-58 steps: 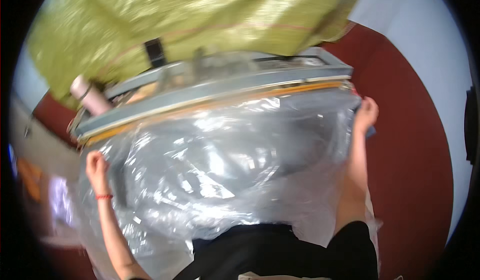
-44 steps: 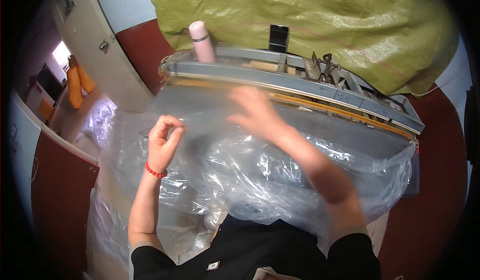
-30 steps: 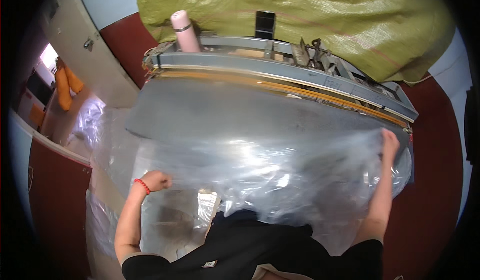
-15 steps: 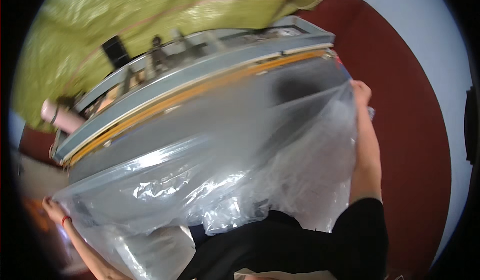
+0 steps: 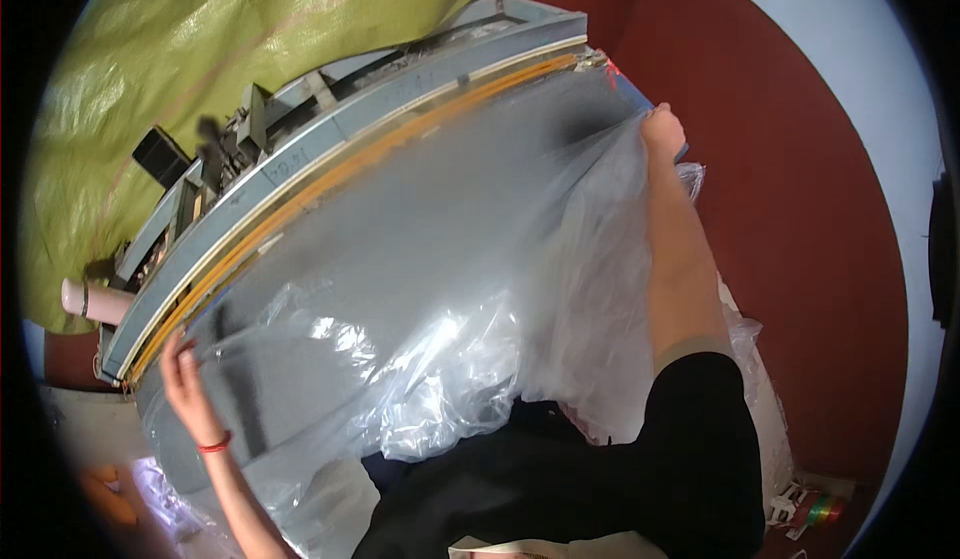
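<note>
A clear plastic sheet (image 5: 450,359) spreads over a long grey surface (image 5: 400,199) in front of me, wrinkled and shiny toward my body. My right hand (image 5: 662,134) is closed on its far right corner, and folds fan out from the grip. At the left, my left hand (image 5: 188,389), with a red band at the wrist, is at the sheet's left edge beside the surface's far border. Its fingers point upward and seem to pinch the film, though the contact is partly hard to see.
A grey metal frame (image 5: 350,109) with an orange strip (image 5: 400,144) runs along the far side. A pink bottle (image 5: 95,301) and a black box (image 5: 161,156) are by it. Yellow-green tarp (image 5: 250,29) hangs behind; a dark red wall (image 5: 790,199) is at right.
My left hand has moved up and inward, toward the far border. My right hand has shifted away from me and left, drawing the sheet farther over the surface. The view has turned somewhat.
</note>
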Demonstrator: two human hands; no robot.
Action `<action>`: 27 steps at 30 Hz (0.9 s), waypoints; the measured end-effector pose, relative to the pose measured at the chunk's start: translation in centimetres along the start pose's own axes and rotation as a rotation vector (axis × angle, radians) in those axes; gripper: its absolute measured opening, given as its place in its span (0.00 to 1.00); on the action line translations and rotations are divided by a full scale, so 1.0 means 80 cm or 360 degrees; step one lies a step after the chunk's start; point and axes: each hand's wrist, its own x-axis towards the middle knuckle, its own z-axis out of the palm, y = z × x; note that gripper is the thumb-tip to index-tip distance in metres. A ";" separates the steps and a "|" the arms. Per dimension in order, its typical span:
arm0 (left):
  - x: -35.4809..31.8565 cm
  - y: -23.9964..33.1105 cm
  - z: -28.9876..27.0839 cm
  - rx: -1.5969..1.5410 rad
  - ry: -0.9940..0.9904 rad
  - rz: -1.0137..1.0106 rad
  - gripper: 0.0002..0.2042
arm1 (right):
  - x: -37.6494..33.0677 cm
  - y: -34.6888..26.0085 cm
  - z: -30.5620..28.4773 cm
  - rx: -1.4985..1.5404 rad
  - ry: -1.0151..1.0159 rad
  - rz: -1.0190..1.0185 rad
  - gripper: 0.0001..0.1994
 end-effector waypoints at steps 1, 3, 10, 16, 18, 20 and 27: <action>-0.013 0.071 0.050 -0.0099 -0.0288 -0.0010 0.17 | 0.004 0.006 -0.003 0.0007 0.0009 -0.0003 0.10; -0.040 0.158 0.132 -0.0571 -0.1078 0.0166 0.22 | 0.008 0.025 -0.008 -0.0033 0.0045 0.0012 0.10; -0.185 0.265 0.277 -0.1412 -0.2957 0.0731 0.24 | -0.010 -0.004 -0.002 0.0061 -0.0007 0.0007 0.10; -0.159 0.236 0.286 -0.0103 -0.1097 0.0843 0.14 | -0.001 0.016 -0.004 0.0051 0.0030 -0.0020 0.10; -0.172 0.205 0.300 -0.0152 -0.1144 0.0650 0.16 | 0.002 0.013 -0.002 0.0062 0.0047 -0.0006 0.09; -0.184 0.198 0.299 0.0040 -0.1597 0.0570 0.19 | 0.001 0.012 0.002 0.0073 0.0057 -0.0029 0.09; -0.133 0.166 0.141 0.0270 -0.1818 -0.0054 0.20 | 0.005 0.008 0.010 0.0033 -0.0013 -0.0003 0.13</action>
